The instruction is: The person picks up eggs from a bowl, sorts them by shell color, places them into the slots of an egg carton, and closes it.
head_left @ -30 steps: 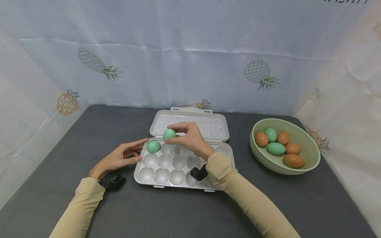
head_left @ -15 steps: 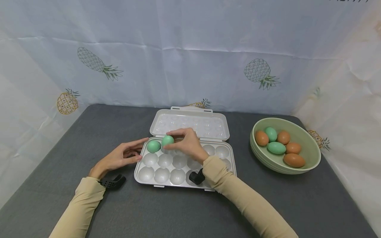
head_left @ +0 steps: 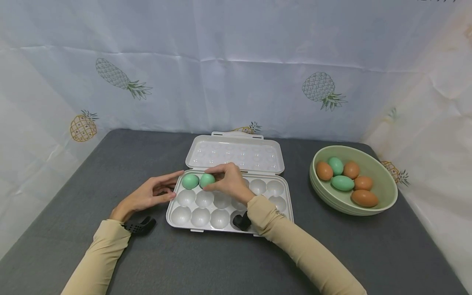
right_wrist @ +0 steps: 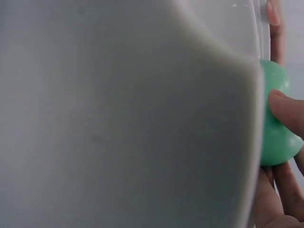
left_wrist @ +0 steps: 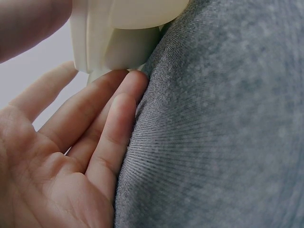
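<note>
Fingers of the right hand point(head_left: 229, 183) pinch a green egg point(head_left: 207, 181) at the far row of the white egg tray point(head_left: 219, 218), over the second cup from the left; a second green egg point(head_left: 190, 181) sits just beside it, in the far left corner cup. Whether the pinched egg bears on its cup I cannot tell. Fingers of the left hand point(head_left: 149, 192) lie extended at the tray's left edge, index and thumb set wide apart, the tips at the rim. From the left wrist comes what the head view cannot give: the tray's pale side and rounded underside seen from low down, with fingertips right up against it and one finger resting along the dark grey cloth point(head_left: 147, 262). From the right wrist, a blurred pale surface fills most of the view (out of focus and very near the lens), while at its right edge a thumb presses on green; whether that is one egg or both is unclear. Only the head view takes in the lid point(head_left: 236, 153), folded back on the far side, and, well apart to the right, the stacked green bowls point(head_left: 386, 188) with four brown eggs point(head_left: 364, 198) and two more green eggs point(head_left: 343, 183) in the top one. Behind everything hangs a pale curtain point(head_left: 228, 90) printed with pineapples.
</note>
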`<state>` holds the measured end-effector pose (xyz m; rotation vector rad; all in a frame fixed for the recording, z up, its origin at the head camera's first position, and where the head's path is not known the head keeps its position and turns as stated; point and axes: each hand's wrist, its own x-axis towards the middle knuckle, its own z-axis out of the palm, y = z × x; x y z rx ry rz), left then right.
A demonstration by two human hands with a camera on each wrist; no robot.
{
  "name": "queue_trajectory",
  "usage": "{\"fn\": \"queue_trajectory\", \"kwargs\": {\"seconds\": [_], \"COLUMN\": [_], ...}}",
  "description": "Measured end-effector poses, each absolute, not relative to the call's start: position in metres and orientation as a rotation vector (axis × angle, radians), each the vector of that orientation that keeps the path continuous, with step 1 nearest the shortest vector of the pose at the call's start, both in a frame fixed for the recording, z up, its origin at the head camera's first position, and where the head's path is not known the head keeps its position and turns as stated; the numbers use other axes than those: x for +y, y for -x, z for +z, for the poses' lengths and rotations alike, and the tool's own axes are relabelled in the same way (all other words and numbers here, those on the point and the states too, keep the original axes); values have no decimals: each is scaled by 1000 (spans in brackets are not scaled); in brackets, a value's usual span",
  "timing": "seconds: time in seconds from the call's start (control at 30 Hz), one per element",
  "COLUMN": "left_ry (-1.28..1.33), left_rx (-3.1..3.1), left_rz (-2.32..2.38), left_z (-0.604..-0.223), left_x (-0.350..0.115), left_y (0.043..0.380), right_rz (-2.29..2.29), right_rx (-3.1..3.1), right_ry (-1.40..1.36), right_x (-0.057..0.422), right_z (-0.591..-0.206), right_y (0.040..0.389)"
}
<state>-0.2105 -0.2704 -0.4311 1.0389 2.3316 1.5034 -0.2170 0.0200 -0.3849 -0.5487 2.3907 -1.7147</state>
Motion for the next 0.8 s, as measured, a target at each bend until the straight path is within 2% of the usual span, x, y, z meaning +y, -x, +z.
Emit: {"fn": "queue_trajectory", "kwargs": {"seconds": [0.8], "left_ry": [-1034], "left_rx": [2333], "left_rz": [1505], "left_z": [-431], "left_x": [-270], "left_y": [211], "right_rz": [-1620], "right_rx": [2481], "right_ry": [608], "right_x": [18], "right_z": [-386], "right_y": [218]}}
